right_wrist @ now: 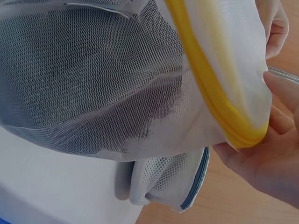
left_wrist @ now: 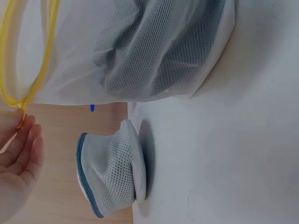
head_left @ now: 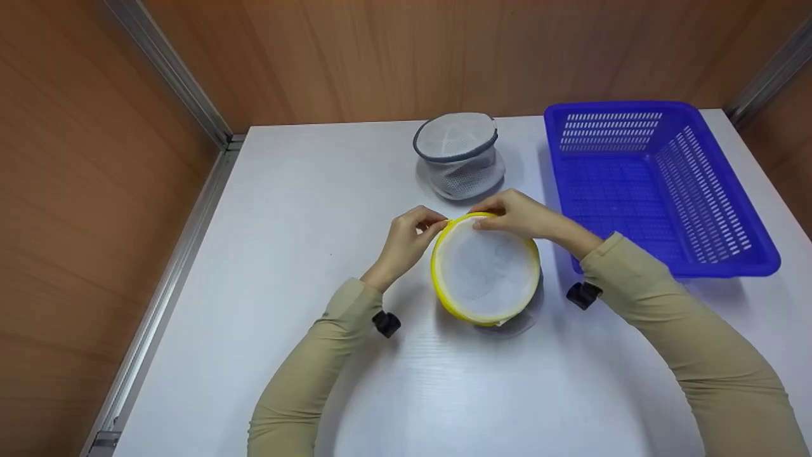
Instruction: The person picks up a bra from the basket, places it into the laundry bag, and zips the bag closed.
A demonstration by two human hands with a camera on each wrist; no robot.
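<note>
A white mesh laundry bag (head_left: 488, 273) with a yellow zip round its top stands on the table between both hands. Dark fabric (left_wrist: 149, 51) shows through its mesh walls. My left hand (head_left: 409, 236) is at the far left of the rim, pinching the small yellow zip pull (left_wrist: 22, 113) between thumb and fingers. At the far side of the rim, my right hand (head_left: 517, 214) grips the yellow edge (right_wrist: 229, 123), its thumb on the white mesh top and its fingers under the rim.
Behind the hands stands a grey mesh bag (head_left: 460, 174) with a dark blue-grey rim. A blue plastic basket (head_left: 634, 184) with slotted sides sits at the right. Wooden panels (head_left: 380, 57) bound the white table (head_left: 304, 209) at the back and sides.
</note>
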